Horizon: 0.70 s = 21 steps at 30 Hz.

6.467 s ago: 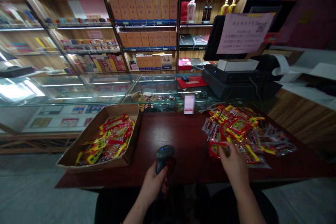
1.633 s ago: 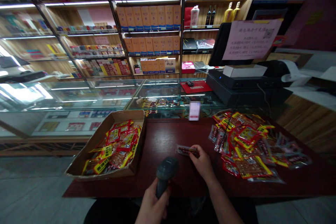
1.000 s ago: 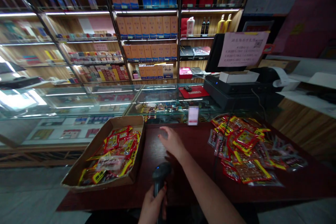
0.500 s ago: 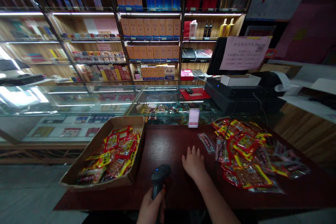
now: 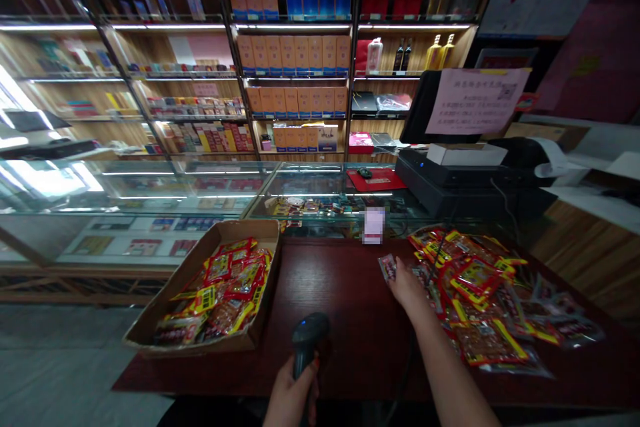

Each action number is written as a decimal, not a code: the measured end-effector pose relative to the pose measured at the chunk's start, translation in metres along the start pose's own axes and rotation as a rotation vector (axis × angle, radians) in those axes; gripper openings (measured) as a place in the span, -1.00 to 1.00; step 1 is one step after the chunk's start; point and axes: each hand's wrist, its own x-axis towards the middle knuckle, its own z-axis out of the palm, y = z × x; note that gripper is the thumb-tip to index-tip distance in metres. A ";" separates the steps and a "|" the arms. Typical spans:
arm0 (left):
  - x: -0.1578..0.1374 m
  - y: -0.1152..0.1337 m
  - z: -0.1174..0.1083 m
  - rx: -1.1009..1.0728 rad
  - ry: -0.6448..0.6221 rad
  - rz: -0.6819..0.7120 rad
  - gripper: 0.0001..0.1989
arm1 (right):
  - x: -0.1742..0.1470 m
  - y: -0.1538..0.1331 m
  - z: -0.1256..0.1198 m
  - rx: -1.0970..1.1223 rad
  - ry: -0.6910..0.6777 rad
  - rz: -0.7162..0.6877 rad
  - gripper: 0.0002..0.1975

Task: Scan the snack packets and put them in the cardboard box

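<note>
My left hand [image 5: 293, 387] is wrapped round the handle of a dark barcode scanner [image 5: 310, 333], held low over the front of the brown table. My right hand [image 5: 405, 285] is at a small clear snack packet [image 5: 387, 267], its fingers closed on the packet's right side; the fingertips are partly hidden. Right beside that hand lies a loose pile of red and yellow snack packets [image 5: 475, 277], some of them under my forearm. On the left stands an open cardboard box [image 5: 267, 280] holding several similar packets [image 5: 217, 300].
A glass display counter [image 5: 320, 180] runs behind the brown table [image 5: 320, 280]. At the back right are a monitor with a paper notice [image 5: 470, 103], a black cash drawer [image 5: 440, 180] and a mouse [image 5: 365, 173] on a red mat. Shelves of boxes and bottles line the wall.
My right hand has moved right and forward from the bare tabletop and closed on the small packet. The left hand still holds the scanner in about the same place. The view has shifted slightly.
</note>
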 end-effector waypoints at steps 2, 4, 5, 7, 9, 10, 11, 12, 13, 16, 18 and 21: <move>0.000 0.000 0.000 0.005 0.004 -0.005 -0.28 | -0.013 -0.009 0.009 0.318 -0.021 0.023 -0.21; -0.001 0.001 -0.001 0.005 -0.016 -0.004 -0.29 | -0.030 -0.018 0.020 0.754 -0.086 0.071 -0.30; -0.002 0.001 -0.002 0.004 -0.034 0.001 -0.30 | -0.039 -0.023 0.026 0.962 -0.118 0.104 -0.41; -0.004 0.004 -0.002 0.010 -0.071 0.010 -0.33 | -0.055 -0.028 0.037 1.238 -0.137 0.165 -0.57; -0.007 0.007 0.000 0.023 -0.090 0.019 -0.35 | -0.066 -0.029 0.045 1.296 -0.102 0.190 -0.57; -0.009 0.009 0.001 0.030 -0.090 0.024 -0.35 | -0.070 -0.029 0.047 1.287 -0.082 0.185 -0.55; -0.011 0.012 0.003 0.036 -0.084 0.030 -0.35 | -0.072 -0.028 0.049 1.286 -0.068 0.174 -0.52; -0.014 0.015 0.006 0.041 -0.075 0.038 -0.35 | -0.073 -0.027 0.050 1.305 -0.062 0.161 -0.49; -0.016 0.019 0.008 0.046 -0.065 0.048 -0.36 | -0.073 -0.026 0.050 1.341 -0.058 0.153 -0.47; -0.023 0.028 0.014 0.071 -0.058 0.086 -0.44 | -0.071 -0.024 0.048 1.450 -0.048 0.146 -0.41; -0.025 0.033 0.016 0.090 -0.068 0.103 -0.49 | -0.071 -0.023 0.048 1.477 -0.048 0.154 -0.36; -0.025 0.034 0.017 0.112 -0.079 0.101 -0.52 | -0.071 -0.023 0.049 1.487 -0.048 0.165 -0.35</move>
